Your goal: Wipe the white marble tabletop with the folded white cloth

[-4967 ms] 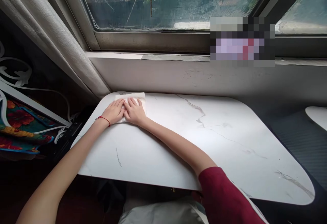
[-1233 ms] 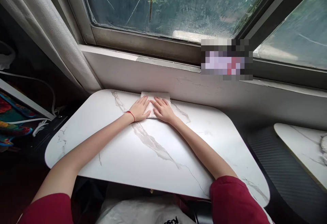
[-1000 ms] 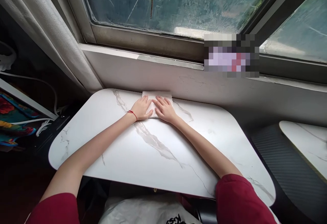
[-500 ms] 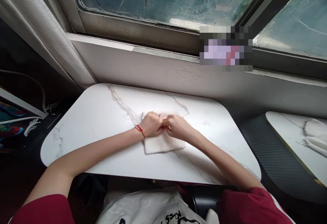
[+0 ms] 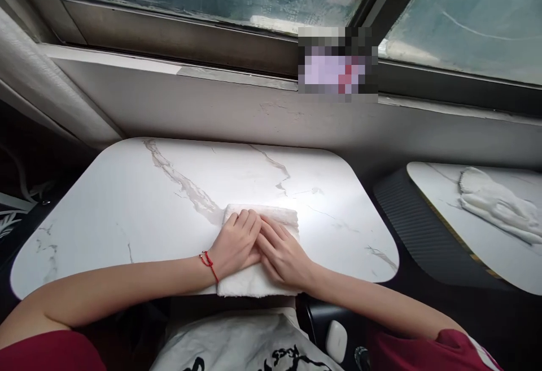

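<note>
A folded white towel [image 5: 243,282] lies on the white marble-patterned table [image 5: 101,201], its lower edge at the table's near edge. My left hand [image 5: 237,241], with a red cord bracelet at the wrist, rests on it with bent fingers closed together. Close against it, my right hand [image 5: 283,252] presses on the towel too, fingers together and slanting toward the left hand. The fingertips meet over the middle of the cloth and are partly hidden. A folded band runs along the towel's far edge.
To the right stands a second marble-patterned table [image 5: 440,196] bearing a crumpled white cloth [image 5: 499,204]. A wall and window frame [image 5: 190,38] border the far side, with a curtain [image 5: 55,88] at left. A small white case [image 5: 336,341] sits below the table edge.
Both hands and the towel have slid toward me, to the near edge of the table. My fingers have flattened somewhat onto the cloth. The view has turned right.
</note>
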Demonstrator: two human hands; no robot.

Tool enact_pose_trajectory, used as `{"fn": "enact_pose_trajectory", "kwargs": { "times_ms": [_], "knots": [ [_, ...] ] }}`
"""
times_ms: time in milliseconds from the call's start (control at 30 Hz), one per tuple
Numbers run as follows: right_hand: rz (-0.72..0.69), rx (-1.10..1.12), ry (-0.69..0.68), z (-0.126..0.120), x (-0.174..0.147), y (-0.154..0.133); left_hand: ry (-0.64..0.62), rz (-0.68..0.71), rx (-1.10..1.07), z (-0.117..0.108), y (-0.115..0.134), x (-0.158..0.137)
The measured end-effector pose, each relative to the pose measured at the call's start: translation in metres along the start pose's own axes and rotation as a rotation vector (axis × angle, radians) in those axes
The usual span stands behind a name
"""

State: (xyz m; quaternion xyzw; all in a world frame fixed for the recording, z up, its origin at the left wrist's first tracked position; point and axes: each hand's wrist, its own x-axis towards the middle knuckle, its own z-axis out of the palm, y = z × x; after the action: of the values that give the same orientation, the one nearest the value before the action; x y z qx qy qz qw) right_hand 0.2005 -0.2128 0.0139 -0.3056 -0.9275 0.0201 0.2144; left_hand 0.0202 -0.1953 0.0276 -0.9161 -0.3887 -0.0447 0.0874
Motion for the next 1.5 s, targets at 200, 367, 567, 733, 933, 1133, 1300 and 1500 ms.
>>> {"fn": "enact_pose_trajectory", "kwargs": {
  "times_ms": [200, 367, 567, 733, 933, 1133, 1300, 1500],
  "knots": [
    [-0.014, 0.158, -0.01, -0.002, 0.001, 0.024, 0.081, -0.063, -0.131, 0.023, -0.003, 0.012],
    [-0.026, 0.212, -0.002, -0.003, 0.009, 0.049, 0.103, -0.103, -0.327, 0.039, -0.014, 0.031],
    [-0.017, 0.205, 0.03, 0.003, 0.021, 0.09, 0.071, -0.175, -0.39, 0.041, -0.033, 0.066],
    [-0.083, 0.181, -0.015, 0.003, 0.034, 0.115, 0.091, -0.245, -0.399, 0.04, -0.043, 0.08],
    [-0.146, 0.202, -0.018, 0.001, 0.049, 0.126, 0.11, -0.193, -0.407, 0.041, -0.053, 0.084],
    [-0.152, 0.227, -0.016, 0.001, 0.052, 0.13, 0.137, -0.209, -0.415, 0.046, -0.057, 0.085],
    [-0.146, 0.234, -0.027, 0.0, 0.053, 0.128, 0.114, -0.206, -0.413, 0.043, -0.057, 0.084],
    [-0.131, 0.238, -0.013, 0.0, 0.052, 0.126, 0.114, -0.182, -0.429, 0.044, -0.059, 0.084]
  ]
}}
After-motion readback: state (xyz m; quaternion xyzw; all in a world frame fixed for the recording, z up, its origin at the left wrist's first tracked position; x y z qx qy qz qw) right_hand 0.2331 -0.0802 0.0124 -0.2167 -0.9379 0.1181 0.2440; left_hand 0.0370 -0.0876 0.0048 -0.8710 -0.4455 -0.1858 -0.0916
